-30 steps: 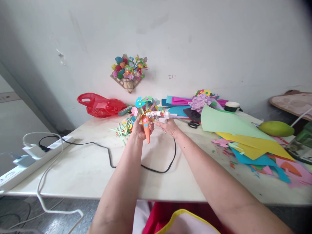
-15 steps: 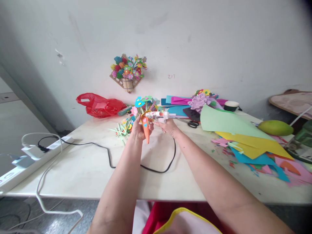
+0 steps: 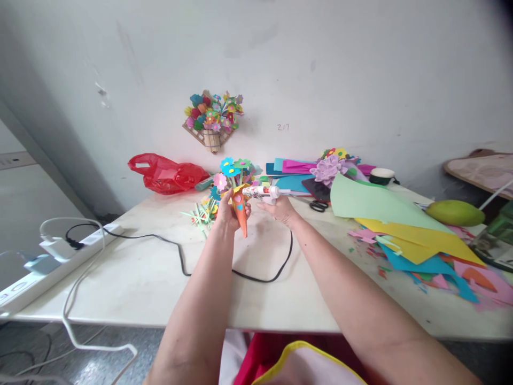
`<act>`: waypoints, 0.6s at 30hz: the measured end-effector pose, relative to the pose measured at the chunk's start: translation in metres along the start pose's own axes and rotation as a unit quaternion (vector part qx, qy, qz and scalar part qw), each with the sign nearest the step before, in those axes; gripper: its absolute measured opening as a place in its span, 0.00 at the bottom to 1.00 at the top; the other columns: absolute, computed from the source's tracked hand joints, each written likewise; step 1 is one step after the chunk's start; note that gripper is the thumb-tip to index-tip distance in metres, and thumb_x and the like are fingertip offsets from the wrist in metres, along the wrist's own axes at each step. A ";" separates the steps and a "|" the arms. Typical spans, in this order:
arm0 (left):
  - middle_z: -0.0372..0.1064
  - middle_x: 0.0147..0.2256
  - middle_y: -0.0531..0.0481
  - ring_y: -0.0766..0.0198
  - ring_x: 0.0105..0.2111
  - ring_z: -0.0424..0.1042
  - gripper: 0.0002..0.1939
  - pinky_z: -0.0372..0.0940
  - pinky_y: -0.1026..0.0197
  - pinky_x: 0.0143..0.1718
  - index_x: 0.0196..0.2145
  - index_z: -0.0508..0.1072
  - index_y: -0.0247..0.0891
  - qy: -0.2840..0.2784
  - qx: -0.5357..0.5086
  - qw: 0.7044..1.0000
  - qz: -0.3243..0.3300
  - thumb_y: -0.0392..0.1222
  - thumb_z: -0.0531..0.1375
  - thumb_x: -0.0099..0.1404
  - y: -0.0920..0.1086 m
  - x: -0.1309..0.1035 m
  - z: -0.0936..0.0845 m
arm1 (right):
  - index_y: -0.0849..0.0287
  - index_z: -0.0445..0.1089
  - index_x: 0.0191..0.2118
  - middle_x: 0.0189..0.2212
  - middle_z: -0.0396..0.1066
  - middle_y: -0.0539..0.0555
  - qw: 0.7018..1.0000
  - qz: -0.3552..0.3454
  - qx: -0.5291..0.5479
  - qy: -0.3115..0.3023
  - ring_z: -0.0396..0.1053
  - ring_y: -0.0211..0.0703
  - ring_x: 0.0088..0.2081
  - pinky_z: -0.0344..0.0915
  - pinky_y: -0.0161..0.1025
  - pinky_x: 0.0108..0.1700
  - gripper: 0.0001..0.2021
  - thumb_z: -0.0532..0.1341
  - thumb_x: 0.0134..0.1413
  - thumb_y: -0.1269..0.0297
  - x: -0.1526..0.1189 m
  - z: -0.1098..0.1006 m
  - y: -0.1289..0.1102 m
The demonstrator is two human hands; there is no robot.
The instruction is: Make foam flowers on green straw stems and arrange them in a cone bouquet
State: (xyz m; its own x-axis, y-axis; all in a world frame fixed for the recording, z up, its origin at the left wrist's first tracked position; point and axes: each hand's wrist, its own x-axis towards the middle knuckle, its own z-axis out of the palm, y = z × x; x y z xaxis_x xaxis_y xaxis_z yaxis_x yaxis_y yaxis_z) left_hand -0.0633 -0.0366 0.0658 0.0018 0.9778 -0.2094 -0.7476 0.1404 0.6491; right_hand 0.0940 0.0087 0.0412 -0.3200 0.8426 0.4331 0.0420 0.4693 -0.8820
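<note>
Wall: pale, a flower ornament [image 3: 211,120] hanging above the white table [image 3: 132,283].
Left hand [image 3: 227,215]: wrapped around the orange cone [image 3: 242,221], held above the table.
Right hand [image 3: 284,210]: clasped on the white glue gun [image 3: 256,191], nozzle at the cone's yellow rim; contact unclear.
Done: hearts on the cone, foam flowers [image 3: 230,168] rising from it.
Left over: green strips [image 3: 199,215] and blossoms lying loose beside it; whether the flowers are fixed cannot be told.

Orange cone [image 3: 241,220] with pink and blue hearts [image 3: 240,207], white glue gun [image 3: 260,191] with red-flecked print, red bag [image 3: 170,177]
</note>
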 end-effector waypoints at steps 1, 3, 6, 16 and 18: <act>0.64 0.21 0.47 0.64 0.19 0.66 0.20 0.62 0.64 0.16 0.38 0.68 0.33 0.006 0.005 1.000 0.008 0.53 0.55 0.58 0.000 0.000 0.000 | 0.57 0.67 0.25 0.17 0.66 0.48 1.000 0.002 -0.004 0.011 0.66 0.41 0.24 0.61 0.34 0.21 0.10 0.66 0.35 0.61 -0.001 -0.002 -0.001; 0.64 0.21 0.47 0.63 0.19 0.67 0.21 0.62 0.64 0.17 0.39 0.67 0.32 0.017 0.017 1.000 0.020 0.53 0.55 0.57 0.000 0.000 0.000 | 0.58 0.65 0.22 0.15 0.63 0.46 1.000 0.014 0.010 0.022 0.61 0.37 0.18 0.56 0.32 0.17 0.11 0.66 0.35 0.60 -0.004 -0.007 -0.004; 0.64 0.21 0.47 0.64 0.19 0.67 0.21 0.62 0.64 0.17 0.39 0.68 0.31 0.021 0.045 0.998 0.035 0.52 0.54 0.57 -0.001 -0.002 0.000 | 0.59 0.61 0.20 0.11 0.58 0.44 0.997 0.029 0.064 0.017 0.53 0.31 0.12 0.51 0.32 0.14 0.14 0.66 0.35 0.58 -0.007 -0.015 -0.007; 0.63 0.18 0.48 0.64 0.17 0.64 0.19 0.61 0.63 0.19 0.31 0.68 0.33 -0.003 0.125 0.986 0.110 0.54 0.56 0.53 -0.008 0.006 -0.004 | 0.60 0.61 0.21 0.11 0.57 0.43 0.986 0.062 0.151 -0.022 0.52 0.30 0.11 0.50 0.31 0.13 0.16 0.67 0.34 0.56 -0.010 -0.013 -0.011; 0.63 0.18 0.48 0.64 0.17 0.64 0.19 0.61 0.63 0.20 0.30 0.68 0.34 -0.009 0.136 0.984 0.117 0.54 0.57 0.52 -0.009 0.006 -0.005 | 0.60 0.61 0.21 0.10 0.57 0.43 0.987 0.064 0.141 -0.028 0.52 0.30 0.11 0.50 0.31 0.13 0.16 0.67 0.34 0.56 -0.010 -0.012 -0.009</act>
State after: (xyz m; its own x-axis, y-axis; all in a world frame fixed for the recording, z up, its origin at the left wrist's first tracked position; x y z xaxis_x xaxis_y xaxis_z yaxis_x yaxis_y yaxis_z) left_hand -0.0601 -0.0327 0.0555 -0.1355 0.9906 -0.0184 -0.5244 -0.0559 0.8496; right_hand 0.1080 -0.0005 0.0472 -0.3816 0.8706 0.3107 -0.1779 0.2606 -0.9489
